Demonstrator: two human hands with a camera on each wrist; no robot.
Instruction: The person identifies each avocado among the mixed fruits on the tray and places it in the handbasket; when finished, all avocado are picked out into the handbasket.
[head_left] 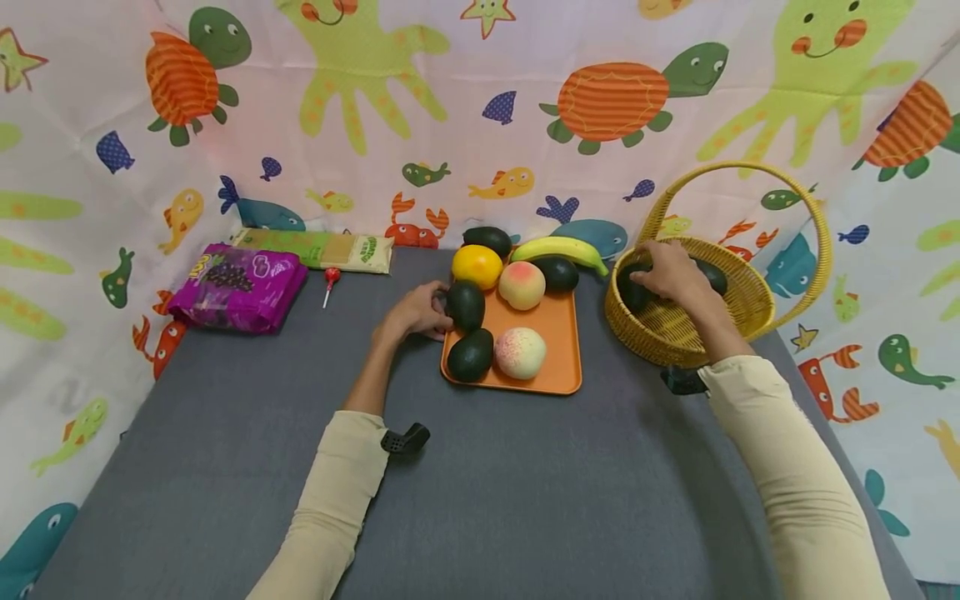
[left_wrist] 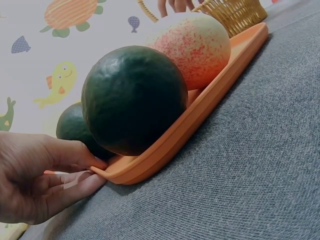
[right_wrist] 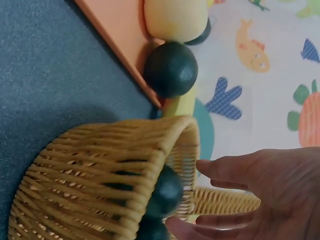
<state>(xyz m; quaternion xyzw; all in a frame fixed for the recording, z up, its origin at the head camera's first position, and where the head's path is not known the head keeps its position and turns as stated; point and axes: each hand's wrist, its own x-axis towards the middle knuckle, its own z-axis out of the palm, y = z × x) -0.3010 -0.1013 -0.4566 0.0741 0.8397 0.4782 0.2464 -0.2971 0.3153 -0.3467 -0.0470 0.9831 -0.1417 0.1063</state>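
Observation:
My left hand [head_left: 415, 313] pinches the left rim of an orange tray [head_left: 557, 342] between thumb and fingers. Beside those fingers lie two dark green avocados [head_left: 465, 306] on the tray. The tray also bears a pale speckled peach [head_left: 521, 353], a pinkish peach [head_left: 522, 286], a yellow-orange round fruit [head_left: 477, 266] and another avocado [head_left: 557, 274]. Over the yellow wicker basket [head_left: 647, 335] is my right hand [head_left: 675, 271], its fingers spread apart with nothing between them. Just below its fingertips, avocados [right_wrist: 166, 192] sit inside the basket, partly hidden by the weave.
A banana [head_left: 558, 248] lies along the tray's back edge, with an avocado [head_left: 487, 240] to its left. At the back left are a purple grape-picture bag [head_left: 240, 287], a long green and tan packet [head_left: 322, 250] and a red lollipop [head_left: 332, 277]. The basket's handle [head_left: 823, 242] arches high.

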